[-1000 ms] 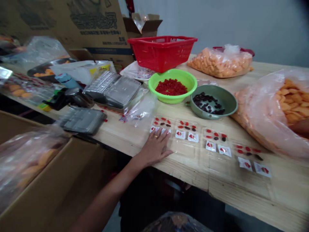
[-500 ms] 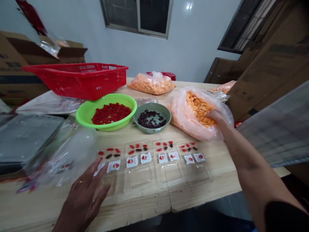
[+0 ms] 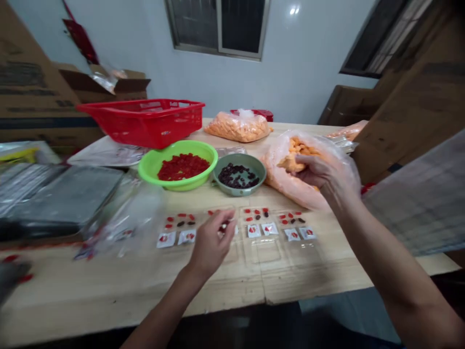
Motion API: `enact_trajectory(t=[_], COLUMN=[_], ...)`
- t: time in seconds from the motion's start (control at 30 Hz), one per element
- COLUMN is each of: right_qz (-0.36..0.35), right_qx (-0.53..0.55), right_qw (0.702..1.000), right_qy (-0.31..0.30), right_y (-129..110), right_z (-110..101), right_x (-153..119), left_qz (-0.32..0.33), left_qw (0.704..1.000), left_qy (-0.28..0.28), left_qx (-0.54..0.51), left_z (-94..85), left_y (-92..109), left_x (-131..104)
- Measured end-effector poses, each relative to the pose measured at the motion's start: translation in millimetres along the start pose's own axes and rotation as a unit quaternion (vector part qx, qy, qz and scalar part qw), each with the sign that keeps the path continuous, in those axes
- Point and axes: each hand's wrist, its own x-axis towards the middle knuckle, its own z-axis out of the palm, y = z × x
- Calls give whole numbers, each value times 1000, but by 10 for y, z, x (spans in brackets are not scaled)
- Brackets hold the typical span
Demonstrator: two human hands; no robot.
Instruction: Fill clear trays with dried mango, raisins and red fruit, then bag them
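Note:
My right hand is closed around a clump of orange snack pieces at the mouth of a clear plastic bag filled with the same pieces. My left hand hovers over the second of several clear plastic trays, its fingers curved and the thumb a little apart from them. It hides much of that tray. Each visible tray bears small red pieces, dark pieces and white printed packets.
Behind the trays stand a green basin with red pieces and a grey-green bowl with dark ones. A red basket, another bag of orange pieces and cardboard boxes lie around. Plastic sheets cover the table's left.
My left hand has moved right, from the leftmost tray to the second one. My right hand has lifted out of the bag's contents with a clump of orange pieces. The view has shifted left.

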Motion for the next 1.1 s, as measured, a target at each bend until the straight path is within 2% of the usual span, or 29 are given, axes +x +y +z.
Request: enact_trajectory(t=[0.07,0.17,0.23,0.3,0.4,0.47,0.57,0.63,0.7,0.8,0.9,0.93,1.0,1.1], right_qz=[81,162,185,204,224,220,189,164,148,160,211,225,232,204], right_qx=[92,172,225,274,290,274,216,166,151,191,254,273,294,274], right_qw=[986,941,915,891,874,877,906,929,940,926,888,876,865,882], right_qy=[-116,-241,-280,-300,-319,-328,-311,-286,-269,-283,-319,-327,-335,-325], right_y=[99,257,335,389,437,448,435,407,361,272,198,186,184,218], right_z=[626,1422,1771,2001,2244,2397,2615,2728,2801,2839,2840,2844,2872,2952], right_x=[-269,-702,-904,-1021,-1107,-1149,-1206,-1233,-1251,-1267,-1261,-1253,-1237,-1250], left_qz=[-60,-84,-112,-176,-265,-281,-271,-270,-268,-258,-242,-228,-197,-184], left_qw=[995,991,985,964,918,907,904,898,885,853,820,817,829,859], left_qy=[21,55,54,63,96,119,143,133,117,109,66,45,21,71], left_qx=[-71,-84,-116,-191,-280,-289,-297,-322,-361,-440,-514,-528,-524,-473], left_z=[94,28,-128,-305,-501,-566,-623,-674,-748,-887,-1006,-1031,-1052,-1019], left_y=[106,22,-126,-284,-469,-538,-573,-581,-589,-590,-567,-560,-561,-582], left_x=[148,257,222,123,-58,-165,-293,-362,-421,-496,-569,-590,-619,-606])
